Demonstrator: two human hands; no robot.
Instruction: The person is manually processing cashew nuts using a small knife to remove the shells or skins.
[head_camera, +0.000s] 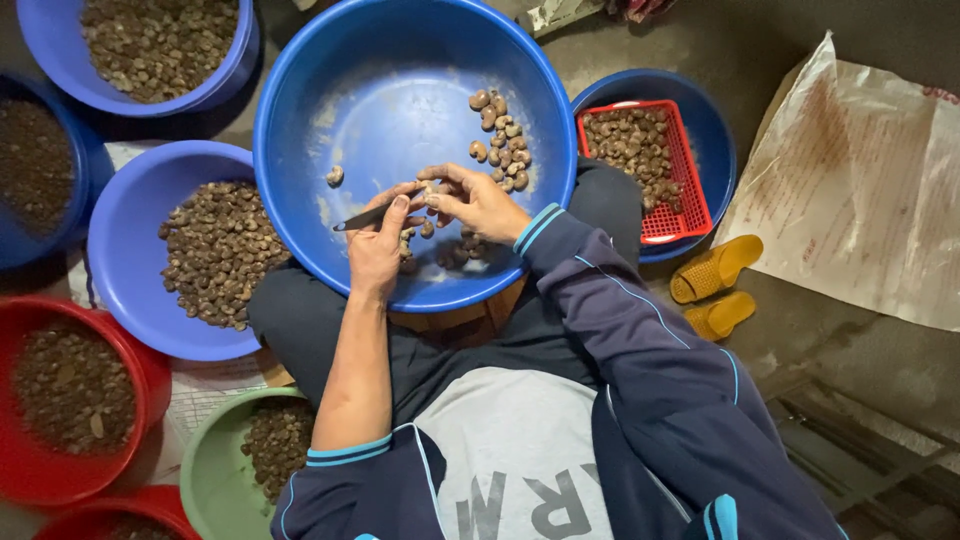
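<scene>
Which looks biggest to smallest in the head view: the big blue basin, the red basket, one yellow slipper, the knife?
1. Big blue basin.
2. Red basket.
3. Yellow slipper and knife: too alike to rank, since the left hand hides part of the knife.

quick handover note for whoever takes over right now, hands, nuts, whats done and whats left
Left hand: grip on a small knife, blade pointing left.
Right hand: pinching one nut against the blade.
Both work over the big blue basin on the lap.
Done: a small pile of pale nuts in the basin.
Left: dark nuts in the lavender bowl beside the left knee.
</scene>
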